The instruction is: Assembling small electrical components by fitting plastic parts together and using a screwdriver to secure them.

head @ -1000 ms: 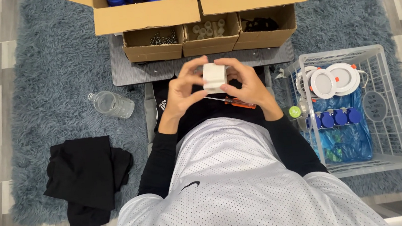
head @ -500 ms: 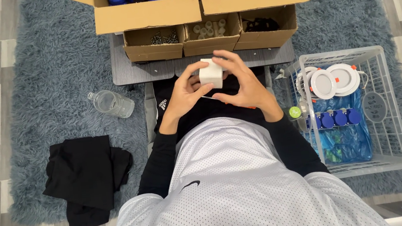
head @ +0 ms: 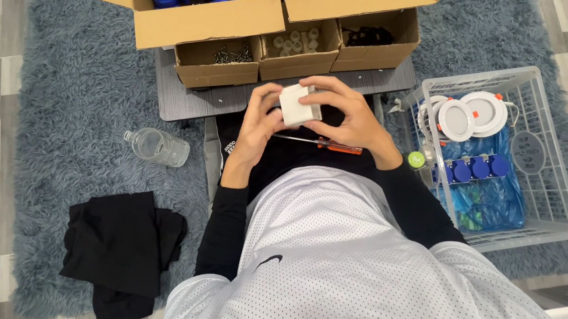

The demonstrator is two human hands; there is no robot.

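Observation:
Both my hands hold a small white square box (head: 299, 104) above my lap. My left hand (head: 259, 127) grips its left side with the fingers curled over the top edge. My right hand (head: 346, 116) wraps its right side and back. Just under my hands, a screwdriver with an orange handle (head: 330, 146) lies across my black-clad lap.
Three small cardboard boxes (head: 296, 50) of screws and small parts stand ahead on a grey board (head: 178, 102), with larger boxes behind. A white wire basket (head: 553, 173) with round lamps and blue parts sits to the right. A clear bottle (head: 158, 147) and black cloth (head: 125, 250) lie left on the rug.
The white box has tilted and turned slightly in my hands, and my fingers have shifted around it. Nothing else has moved.

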